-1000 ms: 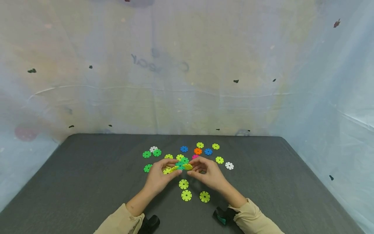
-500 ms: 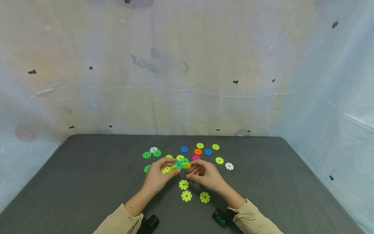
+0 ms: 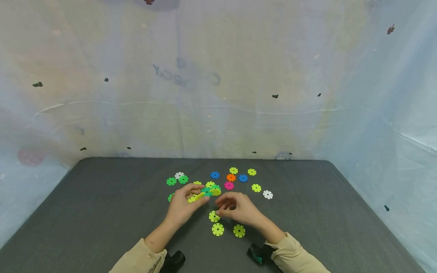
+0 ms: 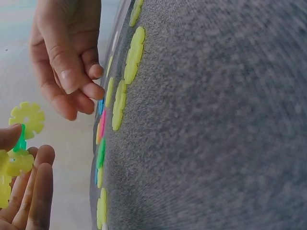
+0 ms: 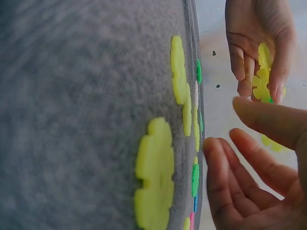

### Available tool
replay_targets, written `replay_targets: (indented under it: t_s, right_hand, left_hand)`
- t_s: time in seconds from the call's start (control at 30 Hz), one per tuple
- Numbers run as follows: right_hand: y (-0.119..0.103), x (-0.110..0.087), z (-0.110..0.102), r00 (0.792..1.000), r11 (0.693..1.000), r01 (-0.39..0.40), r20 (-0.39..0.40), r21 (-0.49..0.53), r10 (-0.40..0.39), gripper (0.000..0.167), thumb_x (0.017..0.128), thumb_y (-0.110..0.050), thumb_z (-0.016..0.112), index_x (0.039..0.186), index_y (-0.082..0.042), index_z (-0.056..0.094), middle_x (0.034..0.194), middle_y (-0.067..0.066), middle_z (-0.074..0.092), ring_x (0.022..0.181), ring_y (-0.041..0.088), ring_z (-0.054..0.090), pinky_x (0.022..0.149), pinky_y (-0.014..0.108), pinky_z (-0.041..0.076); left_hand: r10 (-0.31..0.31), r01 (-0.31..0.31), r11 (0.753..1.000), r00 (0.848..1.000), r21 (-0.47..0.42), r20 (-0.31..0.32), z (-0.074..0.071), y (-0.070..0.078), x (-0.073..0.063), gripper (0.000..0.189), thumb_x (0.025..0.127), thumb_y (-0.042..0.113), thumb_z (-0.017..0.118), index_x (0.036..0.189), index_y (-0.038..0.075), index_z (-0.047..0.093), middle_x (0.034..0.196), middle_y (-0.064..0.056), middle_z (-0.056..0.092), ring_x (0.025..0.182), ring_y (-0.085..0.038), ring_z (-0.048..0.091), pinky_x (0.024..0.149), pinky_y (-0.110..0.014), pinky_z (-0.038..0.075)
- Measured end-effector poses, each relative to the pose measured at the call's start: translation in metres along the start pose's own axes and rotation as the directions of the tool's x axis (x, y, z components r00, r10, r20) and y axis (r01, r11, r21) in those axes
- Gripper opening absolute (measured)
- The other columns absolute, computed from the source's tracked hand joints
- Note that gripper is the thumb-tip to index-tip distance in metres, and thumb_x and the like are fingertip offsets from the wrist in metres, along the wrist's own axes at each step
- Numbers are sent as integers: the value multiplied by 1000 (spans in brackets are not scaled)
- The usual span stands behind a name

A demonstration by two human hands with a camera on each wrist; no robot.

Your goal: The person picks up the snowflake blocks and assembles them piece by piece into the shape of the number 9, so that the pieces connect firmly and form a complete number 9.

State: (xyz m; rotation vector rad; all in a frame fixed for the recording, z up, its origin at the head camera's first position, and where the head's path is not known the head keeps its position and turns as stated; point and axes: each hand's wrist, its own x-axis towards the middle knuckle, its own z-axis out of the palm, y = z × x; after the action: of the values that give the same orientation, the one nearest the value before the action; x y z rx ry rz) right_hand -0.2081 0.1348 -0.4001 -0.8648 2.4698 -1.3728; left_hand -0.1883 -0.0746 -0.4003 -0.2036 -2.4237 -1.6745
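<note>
Between thumb and fingers, my left hand (image 3: 181, 205) pinches a group of joined notched plastic discs. A green disc (image 3: 206, 192) and a yellow disc (image 4: 27, 118) stand at angles to each other in it, with more yellow pieces partly hidden by the fingers. My right hand (image 3: 240, 208) holds nothing, its fingers loosely bent and the thumb apart in the right wrist view. In the head view its fingertips overlap the edge of a loose yellow disc (image 3: 214, 217); the wrist views show the hand raised above the table. Two more yellow discs (image 3: 217, 229) lie nearer to me.
Loose discs lie flat on the dark grey table (image 3: 102, 212): green ones (image 3: 171, 181) at left, blue (image 3: 215, 174), orange (image 3: 231, 178) and pink (image 3: 229, 185) ones behind the hands, a white disc (image 3: 268, 194) at right. A plastic sheet (image 3: 218, 94) hangs behind the table.
My right hand has let go of the disc group and moved down towards the near yellow disc. The left hand keeps the group and has shifted slightly left. The pink disc now shows fully.
</note>
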Motion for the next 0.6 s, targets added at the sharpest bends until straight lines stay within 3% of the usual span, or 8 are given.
replay_targets:
  t_s: [0.2,0.4,0.6]
  right_hand:
    - [0,0,1,998,999,-2,62,-49,5,27,84,-17,75,106,-3,68,98,10,70,83,14,66,73,22,54]
    - [2,0,1,996,998,6,90,-64,0,28,84,-17,74,108,-3,68,101,10,68,88,19,66,75,21,53]
    - [3,2,1,993,996,32,120,-81,-22,31,83,-18,75,110,-3,68,103,10,65,91,21,63,76,21,53]
  left_hand:
    - [-7,7,1000,1000,-13,5,0,-1,0,32,81,15,77,112,9,68,105,-5,69,100,-23,63,99,-48,46]
    - [-15,16,999,1000,-36,8,0,-1,0,32,81,14,77,111,9,69,103,-6,69,101,-23,62,98,-48,46]
    - [-35,36,997,999,-66,14,0,-2,0,31,81,14,77,110,11,69,101,-7,69,101,-24,62,83,-38,55]
